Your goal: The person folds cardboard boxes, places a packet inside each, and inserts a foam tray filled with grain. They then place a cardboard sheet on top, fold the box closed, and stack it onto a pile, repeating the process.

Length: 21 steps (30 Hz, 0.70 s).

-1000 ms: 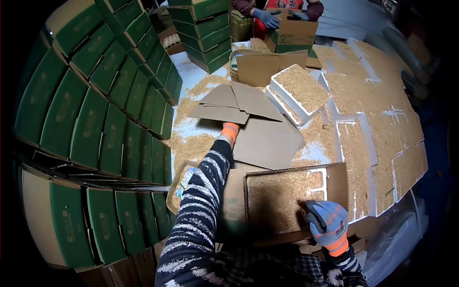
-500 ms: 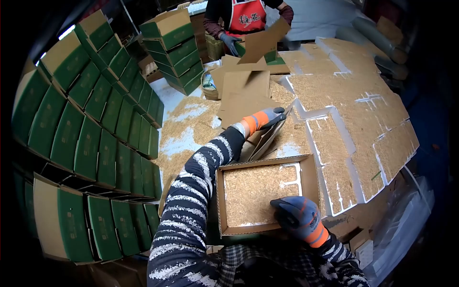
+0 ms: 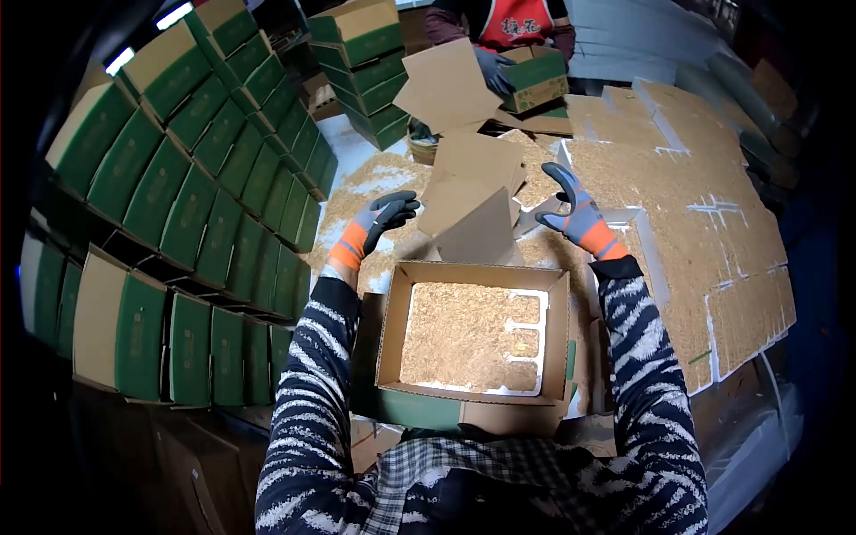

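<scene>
An open cardboard box (image 3: 385,349) stands in front of my body, with a white tray (image 3: 541,361) filled with tan shavings inside it. Beyond its far edge, a grey-brown cardboard sheet (image 3: 481,234) stands tilted between my hands. My left hand (image 3: 379,220), in a grey and orange glove, is raised left of the sheet, fingers apart and holding nothing. My right hand (image 3: 575,212) is raised to the right of the sheet, thumb and fingers spread, also holding nothing. More cardboard sheets (image 3: 468,174) lie behind.
Stacked green boxes (image 3: 169,201) fill the left side, with another stack (image 3: 361,71) at the back. Shavings-covered trays (image 3: 660,178) spread across the right. Across the table, a person in a red apron (image 3: 515,22) has gloved hands at a green box (image 3: 535,78).
My left hand has let go of the cardboard pieces and moved left. My right hand has left the box and moved up and forward. The co-worker's large cardboard piece has shifted left.
</scene>
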Motion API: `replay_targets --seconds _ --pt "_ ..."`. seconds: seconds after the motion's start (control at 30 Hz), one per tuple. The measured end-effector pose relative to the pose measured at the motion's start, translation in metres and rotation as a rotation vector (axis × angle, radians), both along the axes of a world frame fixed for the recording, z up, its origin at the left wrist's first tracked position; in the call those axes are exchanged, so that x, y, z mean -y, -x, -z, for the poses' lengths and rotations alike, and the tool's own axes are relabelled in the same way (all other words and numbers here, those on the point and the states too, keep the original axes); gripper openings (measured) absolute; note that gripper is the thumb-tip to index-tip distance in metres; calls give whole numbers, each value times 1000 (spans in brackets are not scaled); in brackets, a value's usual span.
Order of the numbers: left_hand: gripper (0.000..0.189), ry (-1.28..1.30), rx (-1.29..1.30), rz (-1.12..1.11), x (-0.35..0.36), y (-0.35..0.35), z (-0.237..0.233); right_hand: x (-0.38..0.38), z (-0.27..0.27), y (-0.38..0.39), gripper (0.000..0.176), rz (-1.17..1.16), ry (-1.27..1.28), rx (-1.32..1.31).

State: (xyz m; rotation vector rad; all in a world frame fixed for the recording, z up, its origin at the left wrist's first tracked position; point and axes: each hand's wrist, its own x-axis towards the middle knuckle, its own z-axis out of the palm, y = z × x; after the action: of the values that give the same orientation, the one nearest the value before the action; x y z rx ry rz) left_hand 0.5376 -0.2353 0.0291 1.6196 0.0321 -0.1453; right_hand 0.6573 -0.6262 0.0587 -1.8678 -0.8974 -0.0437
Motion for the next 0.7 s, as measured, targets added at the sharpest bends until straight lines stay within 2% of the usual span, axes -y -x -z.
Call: replay_targets --seconds 0.07,0.1,0.13,0.2,0.23,0.27,0.33,0.37,0.4,0.47,0.53,0.57,0.6,0.63,0.67,0.7 --pt "51 -77 118 -232 -10 49 8 -35 42 -34 91 -55 195 106" --pt "52 -77 127 -288 -21 74 19 -52 54 -39 100 -94 274 30" --pt "48 -107 152 -362 -17 105 13 -67 68 -42 100 -164 262 28" --pt "44 -133 200 -502 -34 158 31 -85 99 -46 92 -129 224 52" --pt "33 -45 219 -636 -44 181 38 -90 107 -52 84 -172 129 -206" --pt "33 -57 215 -675 -58 203 48 -90 112 -61 75 -204 45 -465" --pt "31 -346 103 -879 -88 245 74 -77 122 -63 53 -45 235 -232" --pt "31 -315 59 -931 -96 258 88 -67 116 -58 48 -45 152 -274" --pt "31 -472 -57 -879 -97 265 87 -57 111 -53 43 -38 73 -316" --pt "29 -540 -214 -796 -98 267 98 -24 124 -67 46 54 -17 -285" --pt "30 -538 -371 -770 -98 250 108 10 107 -68 48 198 115 -391" --pt "31 -714 -302 -765 -99 241 121 28 120 -77 46 176 -34 -434" --pt "33 -889 -229 -754 -98 232 134 49 128 -85 47 156 -58 -360" --pt "39 -957 -274 -763 -88 224 131 54 92 -63 48 268 85 -410" --pt "33 -973 -329 -716 -85 215 132 54 50 -35 48 384 226 -460" --pt "31 -1054 -310 -704 -88 212 148 75 56 -50 48 352 105 -322"
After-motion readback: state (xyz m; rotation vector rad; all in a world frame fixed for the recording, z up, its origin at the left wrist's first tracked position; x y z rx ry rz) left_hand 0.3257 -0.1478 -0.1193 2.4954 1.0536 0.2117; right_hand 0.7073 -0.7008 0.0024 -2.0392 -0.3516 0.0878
